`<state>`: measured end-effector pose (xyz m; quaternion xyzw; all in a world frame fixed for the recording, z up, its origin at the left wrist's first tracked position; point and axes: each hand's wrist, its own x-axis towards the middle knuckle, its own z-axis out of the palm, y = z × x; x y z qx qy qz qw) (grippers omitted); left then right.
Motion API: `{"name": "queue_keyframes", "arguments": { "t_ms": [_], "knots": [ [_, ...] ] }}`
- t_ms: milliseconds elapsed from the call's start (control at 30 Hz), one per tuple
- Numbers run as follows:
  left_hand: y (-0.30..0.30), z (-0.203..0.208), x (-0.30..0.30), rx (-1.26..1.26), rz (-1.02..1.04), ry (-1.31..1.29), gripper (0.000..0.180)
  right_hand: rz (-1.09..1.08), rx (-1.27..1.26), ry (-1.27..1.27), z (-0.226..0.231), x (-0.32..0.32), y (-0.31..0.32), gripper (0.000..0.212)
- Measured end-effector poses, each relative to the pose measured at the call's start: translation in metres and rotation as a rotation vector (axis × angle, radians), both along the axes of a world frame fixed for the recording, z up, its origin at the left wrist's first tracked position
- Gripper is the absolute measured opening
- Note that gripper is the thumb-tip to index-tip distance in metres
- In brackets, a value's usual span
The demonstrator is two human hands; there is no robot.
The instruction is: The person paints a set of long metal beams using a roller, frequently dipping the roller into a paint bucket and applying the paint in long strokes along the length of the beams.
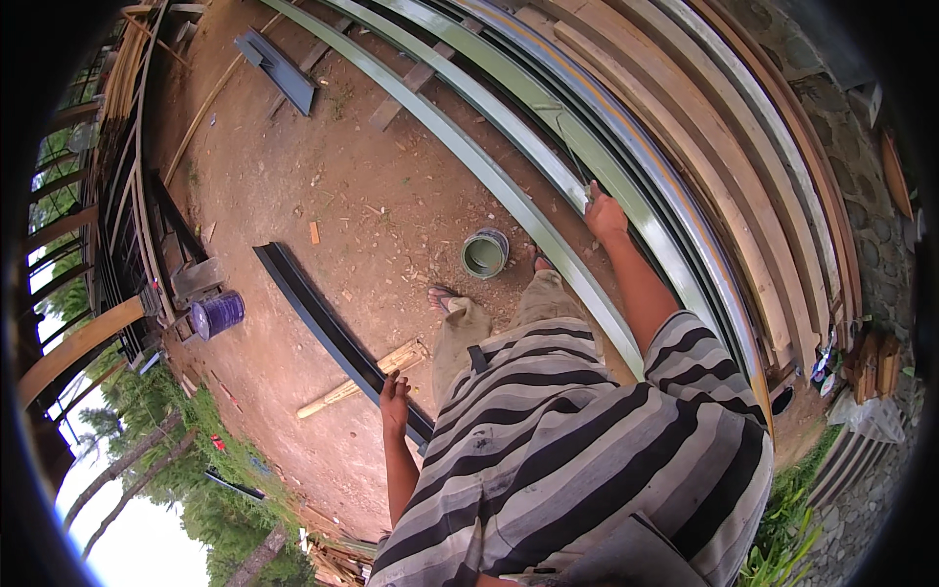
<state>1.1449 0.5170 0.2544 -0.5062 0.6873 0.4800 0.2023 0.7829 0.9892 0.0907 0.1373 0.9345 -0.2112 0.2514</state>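
My right hand (605, 213) is closed around the handle of what looks like a paint roller (565, 137). Its thin wire frame reaches forward to a small head resting on a green-painted metal beam (611, 161). Next to that beam, nearer my feet, runs a pale grey-green beam (518, 201). My left hand (394, 393) hangs at my side, fingers loosely bent and apart, with nothing visible in it. Below it lies a dark metal channel (318, 318). An open can (484, 237) with greenish paint inside stands on the ground just in front of my feet.
Wooden planks (675, 98) lie in long rows at the right, by a stone wall (827, 108). A purple bucket (217, 314) stands at the left. A short grey metal piece (277, 70) lies far ahead, and a timber offcut (337, 391) sits under the dark channel.
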Motion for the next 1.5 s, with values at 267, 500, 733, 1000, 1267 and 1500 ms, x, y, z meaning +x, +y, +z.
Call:
{"name": "queue_keyframes", "arguments": {
  "t_ms": [267, 500, 733, 1000, 1267, 1500],
  "knots": [
    [-0.119, -0.055, -0.011, 0.06, -0.004, -0.1, 0.052, -0.058, 0.097, -0.045, 0.011, -0.056, -0.072, 0.06],
    [-0.281, -0.143, -0.009, 0.268, 0.08, -0.339, 0.042, -0.076, 0.167, -0.015, 0.005, -0.007, -0.099, 0.066],
    [-0.45, -0.082, -0.1, 0.13, 0.258, -0.119, 0.043, -0.287, 0.059, 0.017, -0.024, -0.055, -0.193, 0.063],
    [-0.512, -0.084, -0.174, 0.129, 0.066, -0.101, 0.039, -0.282, 0.136, 0.051, 0.003, -0.051, -0.236, 0.062],
    [-0.525, -0.071, -0.298, 0.082, -0.264, -0.114, 0.047, -0.244, 0.231, 0.03, 0.035, -0.049, -0.189, 0.051],
    [-0.532, -0.055, -0.388, 0.018, -0.17, -0.155, 0.048, -0.084, 0.167, -0.054, 0.052, -0.136, -0.145, 0.054]
  ]
}}
